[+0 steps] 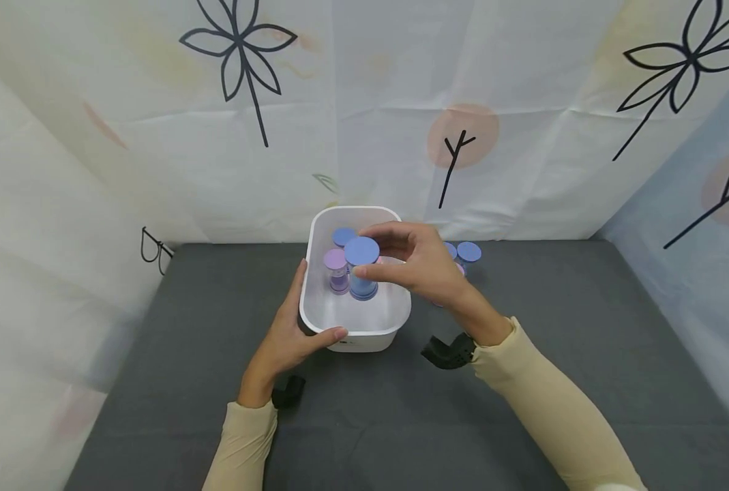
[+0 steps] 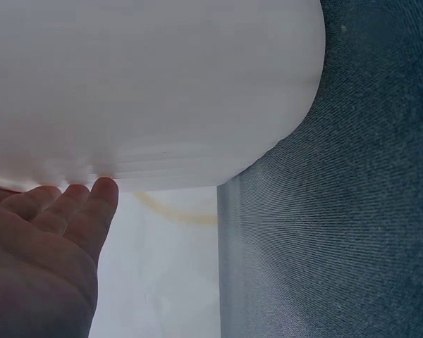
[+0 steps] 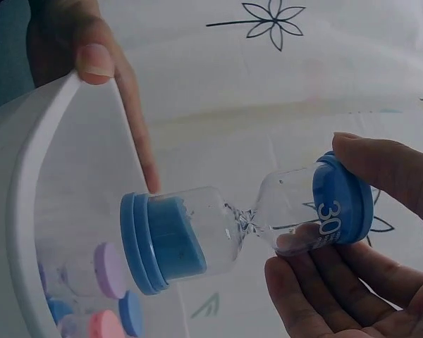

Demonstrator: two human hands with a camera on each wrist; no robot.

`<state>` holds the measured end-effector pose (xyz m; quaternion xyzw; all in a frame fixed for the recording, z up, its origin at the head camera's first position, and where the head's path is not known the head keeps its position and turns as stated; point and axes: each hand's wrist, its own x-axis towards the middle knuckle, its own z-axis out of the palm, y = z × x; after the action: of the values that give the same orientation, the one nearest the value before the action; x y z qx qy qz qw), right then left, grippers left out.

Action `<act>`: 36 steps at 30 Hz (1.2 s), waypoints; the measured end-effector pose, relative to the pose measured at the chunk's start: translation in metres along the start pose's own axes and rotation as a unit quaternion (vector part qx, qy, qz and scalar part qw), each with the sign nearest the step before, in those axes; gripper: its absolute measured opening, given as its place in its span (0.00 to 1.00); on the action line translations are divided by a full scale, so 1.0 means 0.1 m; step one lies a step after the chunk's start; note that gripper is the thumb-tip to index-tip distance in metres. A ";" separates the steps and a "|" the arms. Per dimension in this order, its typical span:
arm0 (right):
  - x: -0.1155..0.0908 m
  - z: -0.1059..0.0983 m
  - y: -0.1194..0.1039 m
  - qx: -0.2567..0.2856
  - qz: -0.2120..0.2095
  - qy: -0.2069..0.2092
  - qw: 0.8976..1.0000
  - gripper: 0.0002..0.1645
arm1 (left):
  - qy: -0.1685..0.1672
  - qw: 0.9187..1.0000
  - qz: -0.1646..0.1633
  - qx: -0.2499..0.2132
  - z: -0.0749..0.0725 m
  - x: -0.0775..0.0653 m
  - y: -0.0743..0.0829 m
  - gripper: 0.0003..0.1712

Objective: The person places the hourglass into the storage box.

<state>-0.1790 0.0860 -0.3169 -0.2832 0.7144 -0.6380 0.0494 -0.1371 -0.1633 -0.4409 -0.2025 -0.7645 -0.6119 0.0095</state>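
Observation:
A white plastic bin (image 1: pixel 354 343) stands near the back of the table. My left hand (image 1: pixel 286 341) rests against its near left corner, fingers straight along the outer wall and thumb on the front rim. My right hand (image 1: pixel 422 262) holds a blue sand timer (image 3: pixel 176 239) over the bin, gripping its upper cap, which is printed 30. Blue sand lies in the timer's lower bulb. Inside the bin are a purple sand timer (image 1: pixel 335 259), another blue sand timer (image 1: pixel 342 236) and a pink-capped one (image 3: pixel 107 325), mostly hidden by my right hand in the head view.
More blue-capped sand timers (image 1: pixel 468 252) stand right of the bin, partly behind my right wrist, with a bit of pink among them. Dark grey cloth (image 1: pixel 174 382) covers the table. A white patterned curtain (image 1: pixel 376 150) hangs close behind the bin.

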 end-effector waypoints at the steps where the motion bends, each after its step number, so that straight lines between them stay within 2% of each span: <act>1: 0.03 0.03 0.03 -0.005 0.008 -0.004 1.000 0.26 | -0.001 1.000 -0.002 0.002 0.00 0.00 0.01 0.72; 5: 0.13 0.13 0.18 -0.017 0.032 -0.025 0.999 0.27 | -0.003 1.000 -0.003 -0.002 0.00 0.00 0.01 0.72; 10: 0.22 0.24 0.37 -0.026 0.038 -0.049 0.998 0.26 | -0.001 1.000 -0.006 0.003 0.00 0.00 0.01 0.73; 14: 0.26 0.31 0.47 -0.081 0.041 -0.055 0.994 0.27 | 0.001 1.000 -0.011 0.010 -0.01 -0.01 0.01 0.72; 20: 0.30 0.39 0.59 -0.162 0.052 -0.056 0.984 0.27 | 0.008 1.000 -0.015 0.018 -0.02 -0.03 -0.02 0.71; 25: 0.30 0.43 0.64 -0.198 0.078 -0.052 0.976 0.28 | 0.007 1.000 -0.015 0.020 -0.01 -0.03 -0.03 0.71; 36: 0.34 0.47 0.65 -0.237 0.104 -0.064 0.964 0.28 | 0.004 1.000 -0.003 0.012 -0.01 -0.03 -0.03 0.71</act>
<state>-0.2090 0.0302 -0.3762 -0.2512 0.8660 -0.4223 0.0932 -0.1357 -0.1654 -0.4438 -0.1975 -0.7722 -0.6038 0.0126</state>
